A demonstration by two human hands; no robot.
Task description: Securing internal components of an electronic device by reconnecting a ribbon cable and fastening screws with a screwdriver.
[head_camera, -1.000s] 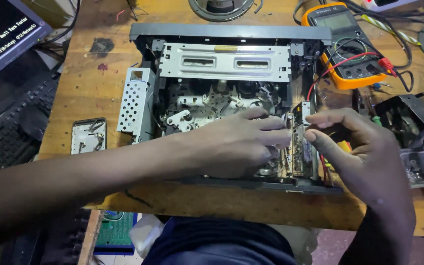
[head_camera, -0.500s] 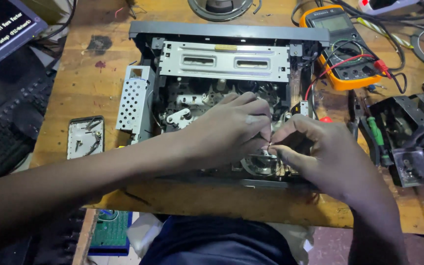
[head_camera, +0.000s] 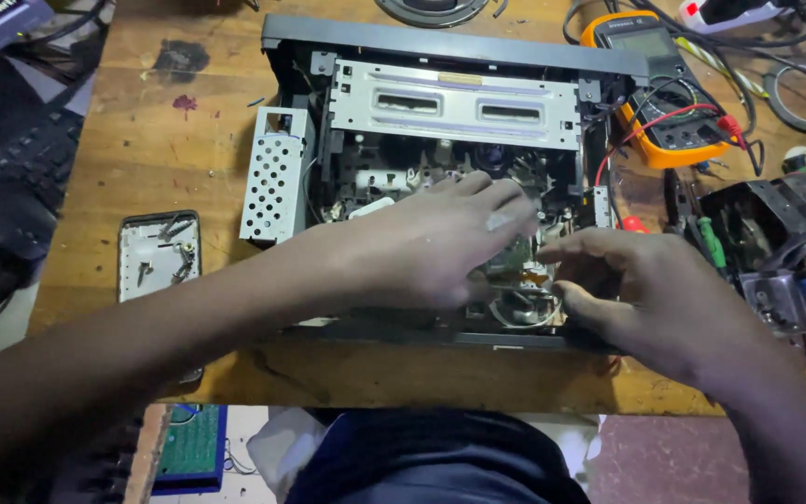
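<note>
- Both hands are inside the one opened tape deck (head_camera: 454, 103): my left hand (head_camera: 431, 238) lies flat, palm down, fingers stretched over the mechanism and closed on nothing I can see; my right hand (head_camera: 641, 294) has its fingers curled toward the small parts (head_camera: 520, 280) between the two hands, and I cannot tell whether it is pinching anything.
- One wooden workbench (head_camera: 142, 177) carries everything; the deck sits in its middle, its front edge near me.
- One perforated metal bracket (head_camera: 274, 175) stands at the deck's left side, touching it.
- One orange multimeter (head_camera: 650, 89) lies just right of the deck, with red and black leads.
- One small tray of screws (head_camera: 159, 257) lies left of my left forearm.
- One black keyboard (head_camera: 11, 196) lies at the bench's left edge, partly cut off.
- Compared with half a second ago, my hands have parted: they were pressed together over one spot, and now a gap shows the parts between them.
- My left palm hides much of the mechanism; what lies under it is out of sight.
</note>
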